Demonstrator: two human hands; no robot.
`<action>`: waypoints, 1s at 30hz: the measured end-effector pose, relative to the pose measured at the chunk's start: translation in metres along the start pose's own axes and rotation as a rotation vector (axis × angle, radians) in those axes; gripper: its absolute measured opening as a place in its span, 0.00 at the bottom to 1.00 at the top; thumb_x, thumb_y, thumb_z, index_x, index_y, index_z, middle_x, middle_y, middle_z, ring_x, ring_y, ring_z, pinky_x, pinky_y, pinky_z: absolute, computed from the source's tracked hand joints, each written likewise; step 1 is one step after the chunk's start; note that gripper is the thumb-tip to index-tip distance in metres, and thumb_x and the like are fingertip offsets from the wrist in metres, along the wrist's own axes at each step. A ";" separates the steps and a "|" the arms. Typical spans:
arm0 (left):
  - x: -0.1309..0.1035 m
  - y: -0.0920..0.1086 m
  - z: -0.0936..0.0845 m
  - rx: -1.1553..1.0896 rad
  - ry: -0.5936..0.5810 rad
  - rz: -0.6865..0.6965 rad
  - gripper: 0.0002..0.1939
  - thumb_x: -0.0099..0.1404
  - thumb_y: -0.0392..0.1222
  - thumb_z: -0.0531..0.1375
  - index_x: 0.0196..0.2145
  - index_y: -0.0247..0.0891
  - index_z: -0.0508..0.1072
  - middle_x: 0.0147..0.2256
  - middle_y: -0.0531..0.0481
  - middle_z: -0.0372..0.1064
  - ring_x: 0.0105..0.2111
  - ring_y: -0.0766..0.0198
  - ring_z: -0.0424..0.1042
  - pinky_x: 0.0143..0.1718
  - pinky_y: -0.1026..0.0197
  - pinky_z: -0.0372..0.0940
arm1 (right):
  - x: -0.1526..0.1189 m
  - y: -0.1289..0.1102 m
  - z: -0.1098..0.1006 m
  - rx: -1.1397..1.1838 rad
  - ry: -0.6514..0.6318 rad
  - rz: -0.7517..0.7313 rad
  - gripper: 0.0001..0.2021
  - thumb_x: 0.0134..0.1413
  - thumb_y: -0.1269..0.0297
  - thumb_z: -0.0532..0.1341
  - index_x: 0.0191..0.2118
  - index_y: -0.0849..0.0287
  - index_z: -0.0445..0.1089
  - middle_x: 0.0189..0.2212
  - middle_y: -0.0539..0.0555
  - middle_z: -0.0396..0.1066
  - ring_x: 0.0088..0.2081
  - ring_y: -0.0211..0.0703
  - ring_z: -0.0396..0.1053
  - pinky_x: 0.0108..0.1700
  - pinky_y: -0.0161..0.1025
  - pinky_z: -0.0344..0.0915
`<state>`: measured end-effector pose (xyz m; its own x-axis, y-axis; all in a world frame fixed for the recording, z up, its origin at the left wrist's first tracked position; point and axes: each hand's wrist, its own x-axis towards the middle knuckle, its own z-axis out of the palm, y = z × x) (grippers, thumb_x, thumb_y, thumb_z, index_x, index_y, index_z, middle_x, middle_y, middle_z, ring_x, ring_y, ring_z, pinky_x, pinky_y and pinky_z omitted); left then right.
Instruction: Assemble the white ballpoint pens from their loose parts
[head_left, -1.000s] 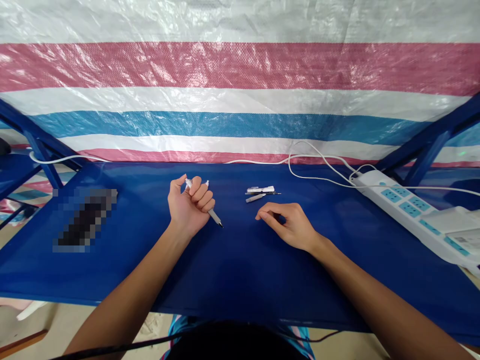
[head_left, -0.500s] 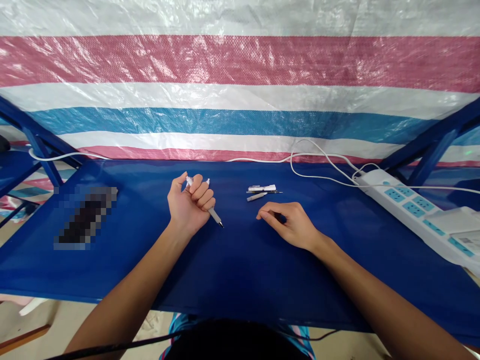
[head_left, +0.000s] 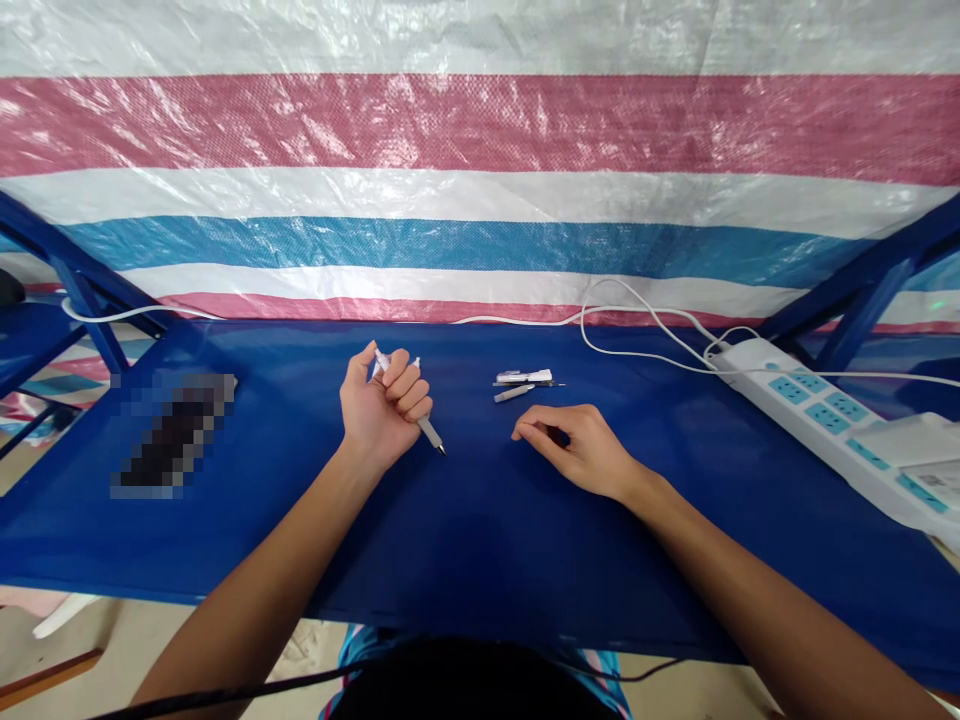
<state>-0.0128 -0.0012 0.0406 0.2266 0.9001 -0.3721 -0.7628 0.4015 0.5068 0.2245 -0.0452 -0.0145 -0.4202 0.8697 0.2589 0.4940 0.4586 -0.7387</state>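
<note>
Table (head_left: 465,560): left grip (head_left: 382,408) curled around pen (head_left: 431,434)

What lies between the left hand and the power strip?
In the head view, loose pen parts lie on the blue tabletop; the right hand is there too, nearer the person, and white cable loops beside the power strip.

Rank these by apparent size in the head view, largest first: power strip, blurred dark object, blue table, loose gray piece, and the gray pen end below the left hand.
1. Blue table
2. Power strip
3. Blurred dark object
Smallest, unranked because they look alike: loose gray piece and gray pen end.
</note>
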 end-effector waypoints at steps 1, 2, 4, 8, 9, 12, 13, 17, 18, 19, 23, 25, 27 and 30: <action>0.000 0.000 0.000 0.000 0.000 -0.003 0.26 0.76 0.49 0.43 0.20 0.42 0.43 0.18 0.60 0.32 0.15 0.70 0.34 0.14 0.65 0.38 | 0.000 0.000 0.000 0.001 -0.003 -0.001 0.19 0.71 0.55 0.54 0.33 0.58 0.75 0.22 0.49 0.71 0.19 0.34 0.59 0.25 0.34 0.55; 0.000 0.000 0.001 0.003 0.001 -0.006 0.26 0.76 0.49 0.42 0.20 0.42 0.43 0.18 0.60 0.31 0.15 0.70 0.34 0.14 0.65 0.37 | 0.000 0.000 0.000 0.002 -0.005 -0.001 0.19 0.71 0.55 0.54 0.33 0.58 0.75 0.22 0.49 0.71 0.19 0.34 0.59 0.25 0.34 0.55; 0.000 0.000 0.001 0.011 0.005 -0.010 0.26 0.76 0.49 0.42 0.20 0.42 0.42 0.18 0.60 0.31 0.15 0.71 0.33 0.14 0.65 0.37 | 0.000 -0.001 0.000 0.002 -0.011 0.005 0.19 0.71 0.54 0.54 0.33 0.58 0.76 0.22 0.50 0.72 0.19 0.34 0.59 0.25 0.34 0.55; 0.000 0.000 0.002 0.021 0.019 0.011 0.24 0.75 0.47 0.41 0.20 0.42 0.42 0.18 0.60 0.30 0.15 0.71 0.33 0.14 0.64 0.35 | 0.000 -0.001 0.000 0.005 -0.016 0.012 0.20 0.71 0.54 0.54 0.33 0.58 0.76 0.22 0.50 0.72 0.19 0.34 0.59 0.25 0.34 0.55; 0.000 0.000 0.001 0.020 0.021 0.016 0.24 0.75 0.46 0.41 0.20 0.42 0.42 0.18 0.60 0.30 0.15 0.71 0.33 0.14 0.65 0.35 | 0.000 -0.001 0.000 0.005 -0.016 0.012 0.19 0.71 0.54 0.54 0.33 0.58 0.76 0.22 0.49 0.72 0.19 0.34 0.59 0.25 0.34 0.55; 0.000 0.000 0.001 0.012 0.023 0.013 0.24 0.75 0.46 0.42 0.20 0.41 0.42 0.18 0.60 0.30 0.14 0.71 0.33 0.14 0.65 0.36 | 0.000 0.001 0.000 0.005 -0.017 0.008 0.18 0.71 0.56 0.54 0.34 0.58 0.76 0.22 0.49 0.71 0.19 0.34 0.59 0.25 0.34 0.55; 0.000 0.000 0.000 0.010 0.022 0.007 0.24 0.75 0.46 0.43 0.20 0.41 0.42 0.18 0.60 0.31 0.14 0.71 0.33 0.14 0.65 0.36 | 0.000 0.001 0.000 0.005 -0.018 0.009 0.18 0.71 0.56 0.54 0.34 0.58 0.76 0.22 0.49 0.71 0.19 0.34 0.59 0.25 0.34 0.55; 0.001 0.000 -0.001 0.004 0.016 -0.002 0.24 0.75 0.46 0.43 0.20 0.42 0.43 0.18 0.60 0.32 0.14 0.71 0.34 0.14 0.65 0.37 | 0.000 0.001 0.000 0.008 -0.022 0.019 0.18 0.70 0.57 0.54 0.34 0.58 0.76 0.22 0.49 0.71 0.19 0.34 0.59 0.25 0.34 0.55; 0.001 0.000 -0.001 0.003 0.015 0.000 0.24 0.75 0.46 0.43 0.20 0.42 0.43 0.18 0.60 0.32 0.14 0.71 0.35 0.14 0.65 0.37 | 0.000 0.000 0.000 0.010 -0.022 0.019 0.17 0.70 0.57 0.54 0.33 0.58 0.76 0.22 0.49 0.71 0.19 0.34 0.58 0.25 0.34 0.55; 0.001 0.000 -0.001 0.001 0.013 0.003 0.24 0.75 0.46 0.43 0.21 0.42 0.43 0.18 0.60 0.32 0.14 0.71 0.35 0.14 0.65 0.37 | 0.000 0.000 0.000 0.013 -0.021 0.019 0.17 0.70 0.58 0.54 0.33 0.58 0.76 0.21 0.49 0.71 0.19 0.34 0.58 0.25 0.34 0.55; 0.002 0.000 -0.002 0.003 0.011 -0.007 0.25 0.76 0.47 0.44 0.20 0.41 0.43 0.18 0.60 0.32 0.14 0.71 0.35 0.14 0.65 0.37 | 0.000 0.000 0.000 0.018 -0.025 0.026 0.17 0.69 0.57 0.54 0.33 0.58 0.76 0.22 0.49 0.71 0.19 0.34 0.58 0.25 0.34 0.55; 0.001 0.000 -0.002 0.008 0.012 -0.015 0.25 0.75 0.47 0.44 0.20 0.41 0.43 0.18 0.60 0.32 0.14 0.71 0.35 0.14 0.65 0.37 | 0.000 0.000 0.000 0.020 -0.030 0.030 0.17 0.70 0.57 0.54 0.33 0.58 0.76 0.22 0.49 0.71 0.19 0.34 0.58 0.25 0.34 0.55; 0.001 0.001 -0.001 0.010 0.010 -0.017 0.25 0.75 0.46 0.44 0.20 0.42 0.43 0.18 0.60 0.32 0.14 0.71 0.35 0.14 0.64 0.37 | 0.000 0.000 0.000 0.019 -0.032 0.033 0.17 0.70 0.56 0.54 0.34 0.57 0.76 0.22 0.49 0.71 0.19 0.34 0.58 0.25 0.34 0.55; 0.000 0.001 -0.001 0.006 0.001 -0.019 0.24 0.75 0.45 0.43 0.20 0.42 0.43 0.18 0.60 0.32 0.14 0.71 0.35 0.14 0.64 0.37 | 0.000 0.000 0.000 0.013 -0.041 0.038 0.18 0.70 0.56 0.54 0.34 0.57 0.76 0.22 0.49 0.72 0.19 0.34 0.58 0.26 0.34 0.56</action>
<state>-0.0141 -0.0006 0.0400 0.2405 0.8920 -0.3827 -0.7548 0.4198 0.5040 0.2247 -0.0451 -0.0147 -0.4322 0.8781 0.2051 0.5003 0.4227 -0.7557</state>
